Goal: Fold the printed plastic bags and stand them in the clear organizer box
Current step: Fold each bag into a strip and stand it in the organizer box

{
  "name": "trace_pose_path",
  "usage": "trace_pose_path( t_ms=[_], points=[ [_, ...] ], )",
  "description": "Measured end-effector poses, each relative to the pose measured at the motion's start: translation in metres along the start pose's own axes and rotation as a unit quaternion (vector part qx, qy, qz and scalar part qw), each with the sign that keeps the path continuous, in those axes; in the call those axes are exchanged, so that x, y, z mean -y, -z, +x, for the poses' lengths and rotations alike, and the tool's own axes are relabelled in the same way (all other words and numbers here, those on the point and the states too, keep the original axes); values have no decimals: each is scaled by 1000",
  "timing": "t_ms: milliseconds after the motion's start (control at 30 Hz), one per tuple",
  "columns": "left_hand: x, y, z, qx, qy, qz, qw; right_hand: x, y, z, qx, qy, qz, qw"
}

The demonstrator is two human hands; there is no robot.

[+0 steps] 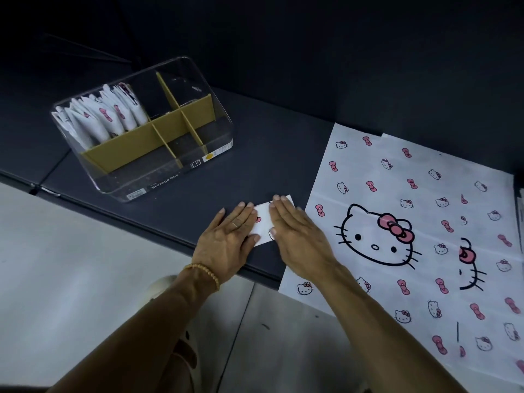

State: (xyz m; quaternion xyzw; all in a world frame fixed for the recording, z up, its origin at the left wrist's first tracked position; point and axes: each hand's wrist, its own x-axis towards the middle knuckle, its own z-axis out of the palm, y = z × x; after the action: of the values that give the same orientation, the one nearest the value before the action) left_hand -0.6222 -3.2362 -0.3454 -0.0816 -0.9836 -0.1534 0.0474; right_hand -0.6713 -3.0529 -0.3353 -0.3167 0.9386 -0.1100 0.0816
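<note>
Over on the left of the dark worktop (255,131), the clear organizer box (181,177) is parked with folded bags (105,117) already stood in its back-left compartment; the rest looks empty. Nearer the front edge, a small folded bag (262,222) is being pressed flat by the left hand (226,239) and right hand (295,234), fingers straight, no grip closed on anything. Looks like the last crease. Next it'd need to be pinched and stood in the box. Right of that, flat printed bags (397,211) are stacked, white with pink bows and cat faces.
</note>
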Motion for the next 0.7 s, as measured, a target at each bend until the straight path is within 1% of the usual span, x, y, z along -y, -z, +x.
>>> trace_pose_path(
  t_ms=[100,200,233,300,333,367,433,500,533,600,667,700],
  points=[
    [0,0,0,5,10,-5,1000,-19,5,-10,17,-50,-22,998],
    [-2,0,1,13,23,-12,1000,-23,16,-12,6,-73,-56,996],
    [-3,0,1,17,27,-17,999,-19,19,-13,-21,-92,-43,995],
    [-4,-1,1,20,32,-25,999,-9,23,-16,-116,-166,30,979],
    [-4,-2,1,20,35,-28,999,-4,25,-17,-150,-216,94,960],
    [-5,-2,1,19,39,-30,999,0,26,-16,-159,-265,165,937],
    [-7,-3,0,14,45,-35,998,6,30,-10,-121,-349,285,884],
    [-10,-3,-1,12,54,-41,998,7,33,0,-93,-399,371,833],
    [-10,-3,-1,13,58,-45,997,7,34,4,-83,-413,404,812],
    [-9,-3,-2,15,61,-54,997,6,38,10,-60,-422,452,784],
    [-9,-2,-1,15,69,-77,994,5,40,13,-44,-420,490,763],
    [-9,0,1,13,80,-99,992,4,40,14,-40,-411,503,759]
  ],
)
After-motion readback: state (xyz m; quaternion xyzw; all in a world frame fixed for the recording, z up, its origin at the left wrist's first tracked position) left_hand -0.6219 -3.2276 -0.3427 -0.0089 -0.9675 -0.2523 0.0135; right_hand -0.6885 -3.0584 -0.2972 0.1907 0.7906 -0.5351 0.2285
